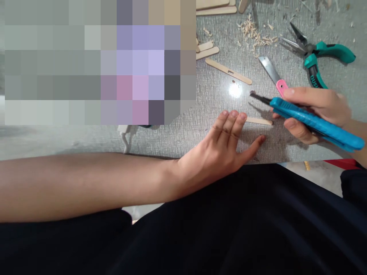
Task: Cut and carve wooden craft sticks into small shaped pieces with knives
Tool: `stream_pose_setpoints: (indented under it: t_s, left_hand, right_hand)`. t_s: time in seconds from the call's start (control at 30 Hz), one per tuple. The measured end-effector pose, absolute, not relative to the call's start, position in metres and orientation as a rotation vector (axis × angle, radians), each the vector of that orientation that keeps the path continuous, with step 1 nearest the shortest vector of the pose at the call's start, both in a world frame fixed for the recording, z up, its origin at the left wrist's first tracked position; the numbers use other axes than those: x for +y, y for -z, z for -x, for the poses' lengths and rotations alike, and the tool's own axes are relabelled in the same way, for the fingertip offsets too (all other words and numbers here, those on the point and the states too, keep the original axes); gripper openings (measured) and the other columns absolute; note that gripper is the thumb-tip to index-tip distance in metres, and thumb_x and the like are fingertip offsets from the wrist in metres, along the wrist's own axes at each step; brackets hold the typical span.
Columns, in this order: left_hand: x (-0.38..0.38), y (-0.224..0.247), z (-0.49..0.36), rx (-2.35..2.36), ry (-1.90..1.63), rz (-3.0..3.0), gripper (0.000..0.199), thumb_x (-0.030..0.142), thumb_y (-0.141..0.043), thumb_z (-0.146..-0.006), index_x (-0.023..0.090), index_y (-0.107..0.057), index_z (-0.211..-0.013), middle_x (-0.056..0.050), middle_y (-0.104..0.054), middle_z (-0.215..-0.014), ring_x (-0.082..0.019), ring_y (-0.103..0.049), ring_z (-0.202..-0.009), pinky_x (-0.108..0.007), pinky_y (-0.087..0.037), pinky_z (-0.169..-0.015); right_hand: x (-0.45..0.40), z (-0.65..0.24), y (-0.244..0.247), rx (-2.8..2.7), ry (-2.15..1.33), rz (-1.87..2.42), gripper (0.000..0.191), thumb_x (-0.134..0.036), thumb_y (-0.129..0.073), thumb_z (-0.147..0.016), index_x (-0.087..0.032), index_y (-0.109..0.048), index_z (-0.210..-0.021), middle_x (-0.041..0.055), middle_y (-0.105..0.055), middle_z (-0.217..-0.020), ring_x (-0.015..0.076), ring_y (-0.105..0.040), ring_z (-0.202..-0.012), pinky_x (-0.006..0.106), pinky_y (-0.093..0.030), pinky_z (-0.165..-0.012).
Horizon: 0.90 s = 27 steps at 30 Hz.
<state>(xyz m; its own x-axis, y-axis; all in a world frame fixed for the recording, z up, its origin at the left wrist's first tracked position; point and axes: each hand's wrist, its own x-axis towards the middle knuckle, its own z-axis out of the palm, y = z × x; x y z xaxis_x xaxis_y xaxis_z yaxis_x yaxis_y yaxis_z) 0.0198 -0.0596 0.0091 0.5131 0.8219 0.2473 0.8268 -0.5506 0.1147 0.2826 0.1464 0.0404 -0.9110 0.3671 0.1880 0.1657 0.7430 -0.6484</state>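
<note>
Stick [259,121] on table [218,95], between left hand [220,147] and right hand [314,110]; pliers [318,53] and shavings [254,32] behind, right of sticks [212,51].

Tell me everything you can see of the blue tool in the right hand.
The blue tool has a long bright-blue handle, plastic by its look, with a thin dark metal tip at its left end. The right hand grips it mid-handle, fingers over the top and thumb beneath. It lies almost level, tip pointing left, raised above the grey table, just above a short wooden stick. The handle's far end runs toward the picture's right edge.
</note>
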Motion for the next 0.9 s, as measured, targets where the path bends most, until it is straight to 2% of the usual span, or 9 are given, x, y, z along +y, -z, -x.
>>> stream_pose_setpoints:
  t_s: [0.13, 0.27, 0.37, 0.47, 0.53, 0.6, 0.73, 0.8, 0.9]
  left_hand:
    - [-0.059, -0.009, -0.019, -1.480, 0.414, 2.729, 0.090, 0.013, -0.073, -0.115, 0.026, -0.028, -0.192, -0.031, -0.054, -0.181, -0.050, -0.058, -0.166, -0.066, -0.061, -0.131]
    - [-0.058, -0.009, -0.019, -1.463, 0.401, 2.691, 0.092, 0.015, -0.073, -0.115, 0.027, -0.025, -0.193, -0.029, -0.058, -0.180, -0.048, -0.059, -0.167, -0.062, -0.060, -0.133]
    - [-0.059, -0.008, -0.020, -1.466, 0.375, 2.649, 0.095, 0.018, -0.071, -0.115, 0.027, -0.020, -0.194, -0.030, -0.058, -0.180, -0.049, -0.058, -0.168, -0.064, -0.058, -0.135]
    - [-0.060, -0.005, -0.021, -1.522, 0.368, 2.669, 0.098, 0.020, -0.068, -0.115, 0.030, -0.012, -0.196, -0.027, -0.050, -0.188, -0.049, -0.051, -0.174, -0.067, -0.052, -0.139]
    - [-0.059, -0.003, -0.022, -1.530, 0.367, 2.683, 0.101, 0.021, -0.066, -0.116, 0.029, -0.006, -0.196, -0.029, -0.047, -0.189, -0.050, -0.049, -0.175, -0.068, -0.050, -0.140]
    - [-0.058, -0.001, -0.022, -1.503, 0.377, 2.687, 0.102, 0.020, -0.065, -0.115, 0.025, -0.001, -0.196, -0.033, -0.048, -0.187, -0.052, -0.050, -0.174, -0.068, -0.052, -0.139]
    - [-0.054, 0.000, -0.018, -1.480, 0.401, 2.766, 0.108, 0.019, -0.069, -0.111, 0.027, -0.003, -0.196, -0.031, -0.039, -0.192, -0.054, -0.045, -0.176, -0.068, -0.050, -0.140]
    - [-0.052, -0.002, -0.014, -1.470, 0.406, 2.832, 0.112, 0.020, -0.074, -0.109, 0.031, -0.004, -0.196, -0.028, -0.032, -0.197, -0.055, -0.041, -0.178, -0.070, -0.048, -0.141]
    - [-0.051, -0.007, -0.010, -1.444, 0.401, 2.889, 0.116, 0.020, -0.076, -0.107, 0.033, -0.003, -0.196, -0.028, -0.028, -0.198, -0.056, -0.040, -0.178, -0.071, -0.048, -0.141]
  right_hand:
    - [0.135, -0.281, -0.038, -2.599, -0.914, 0.475, 0.040, -0.060, -0.073, -0.110, -0.038, -0.077, -0.143, -0.0004, -0.091, -0.114, 0.0243, -0.091, -0.100, 0.037, -0.077, -0.081]
    - [0.119, -0.286, -0.036, -2.533, -0.862, 0.546, 0.042, -0.045, -0.068, -0.113, -0.039, -0.071, -0.154, -0.0028, -0.092, -0.111, 0.0244, -0.092, -0.095, 0.040, -0.076, -0.079]
    - [0.110, -0.286, -0.036, -2.498, -0.921, 0.524, 0.046, -0.038, -0.066, -0.114, -0.038, -0.065, -0.160, -0.0024, -0.092, -0.120, 0.0234, -0.092, -0.099, 0.040, -0.075, -0.082]
    - [0.105, -0.276, -0.041, -2.538, -0.975, 0.395, 0.035, -0.043, -0.062, -0.118, -0.036, -0.068, -0.152, 0.0000, -0.091, -0.116, 0.0237, -0.091, -0.101, 0.040, -0.074, -0.084]
    - [0.105, -0.268, -0.046, -2.584, -1.030, 0.289, 0.030, -0.052, -0.056, -0.122, -0.031, -0.073, -0.133, -0.0004, -0.087, -0.097, 0.0213, -0.085, -0.087, 0.035, -0.067, -0.072]
    - [0.107, -0.263, -0.048, -2.555, -1.090, 0.191, 0.038, -0.059, -0.053, -0.123, -0.027, -0.073, -0.122, -0.0023, -0.081, -0.087, 0.0162, -0.077, -0.073, 0.030, -0.058, -0.060]
    - [0.121, -0.275, -0.044, -2.510, -1.072, 0.156, 0.045, -0.063, -0.064, -0.118, -0.026, -0.068, -0.143, -0.0004, -0.085, -0.097, 0.0165, -0.084, -0.083, 0.028, -0.062, -0.066]
    - [0.131, -0.283, -0.042, -2.570, -1.057, 0.171, 0.046, -0.062, -0.072, -0.113, -0.029, -0.073, -0.145, 0.0012, -0.088, -0.099, 0.0195, -0.087, -0.088, 0.031, -0.066, -0.071]
    - [0.140, -0.288, -0.040, -2.512, -0.957, 0.087, 0.038, -0.052, -0.070, -0.114, -0.024, -0.076, -0.139, 0.0022, -0.088, -0.097, 0.0200, -0.084, -0.079, 0.034, -0.067, -0.071]
